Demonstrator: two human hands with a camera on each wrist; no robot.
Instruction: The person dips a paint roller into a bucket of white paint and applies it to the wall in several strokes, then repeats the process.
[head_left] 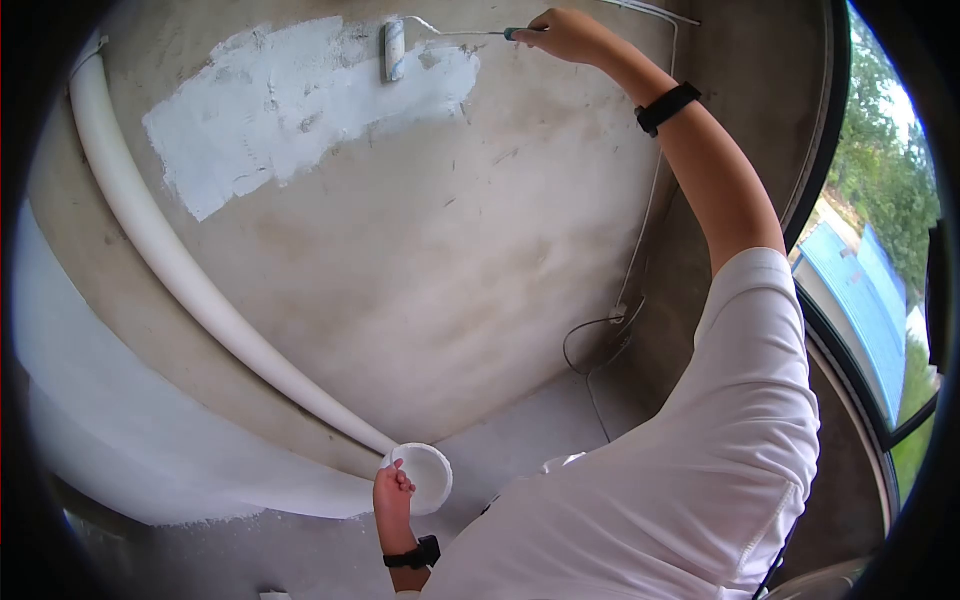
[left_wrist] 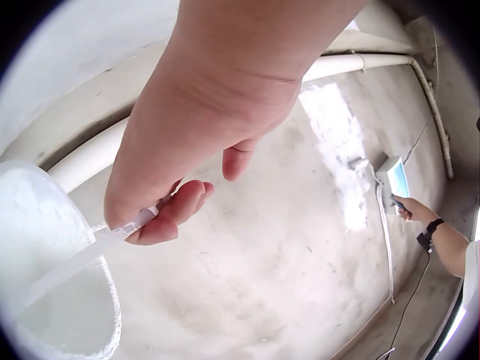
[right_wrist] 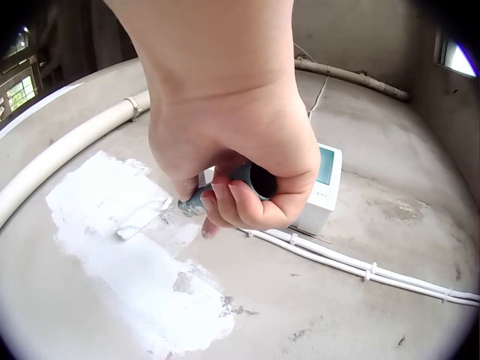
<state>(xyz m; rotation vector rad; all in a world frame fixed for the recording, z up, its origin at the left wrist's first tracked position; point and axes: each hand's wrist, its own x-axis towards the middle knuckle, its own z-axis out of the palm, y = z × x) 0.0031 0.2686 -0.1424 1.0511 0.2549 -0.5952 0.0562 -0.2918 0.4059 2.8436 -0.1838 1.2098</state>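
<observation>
White patch (head_left: 280,110) on grey wall (head_left: 450,260), upper left. Right hand (head_left: 565,33) raised, fingers curled tight round roller (head_left: 394,48) handle; roller sleeve touches patch's top right edge. Left hand (head_left: 392,500) low, fingers pinching rim of paint bowl (head_left: 447,478), just beside white pipe (head_left: 170,260).

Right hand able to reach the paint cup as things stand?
Likely yes: right hand grips the roller high on the wall, left hand holds the cup low, open space between.
</observation>
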